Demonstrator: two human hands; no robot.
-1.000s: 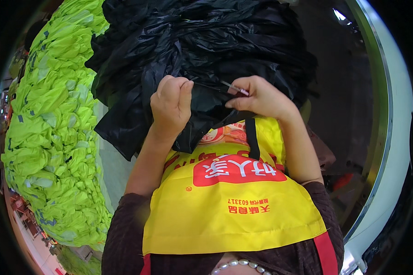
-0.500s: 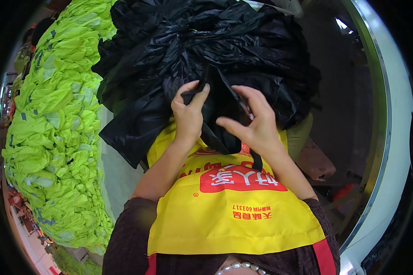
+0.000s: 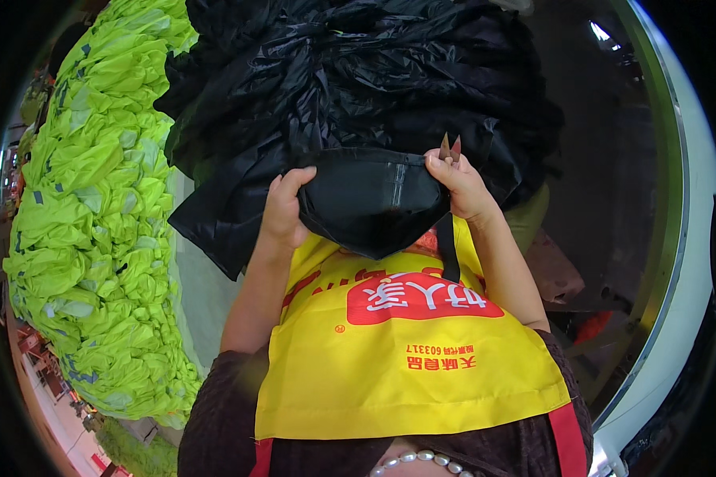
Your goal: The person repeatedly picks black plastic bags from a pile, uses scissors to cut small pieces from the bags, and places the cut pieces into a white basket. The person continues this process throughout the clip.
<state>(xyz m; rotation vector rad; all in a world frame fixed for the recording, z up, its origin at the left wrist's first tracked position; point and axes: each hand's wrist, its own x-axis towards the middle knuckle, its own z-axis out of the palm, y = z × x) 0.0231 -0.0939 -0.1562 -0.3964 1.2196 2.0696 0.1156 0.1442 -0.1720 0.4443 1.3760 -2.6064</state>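
Note:
My left hand [image 3: 285, 208] pinches the left end of a black fabric piece [image 3: 366, 208], with its thumb along the upper edge. My right hand [image 3: 468, 191] grips the other end and also keeps a small pair of thread snips [image 3: 450, 149], their two pointed blades sticking up past the fingers. Between the hands the piece is spread wide, its upper edge pulled straight and its lower edge sagging in a curve. A pale grey stripe runs down its right part. Most fingers of both hands are hidden behind the fabric.
Beyond my hands lies a large heap of shiny black fabric [image 3: 358, 79]. A long stack of bright yellow-green garments [image 3: 95, 238] stands at the left. My yellow apron [image 3: 406, 397] covers my lap. A pale surface with a metal edge [image 3: 678, 159] curves along the right.
My hands have moved apart and stretched the piece, which was folded upright between them. The snips' blades now show above my right hand.

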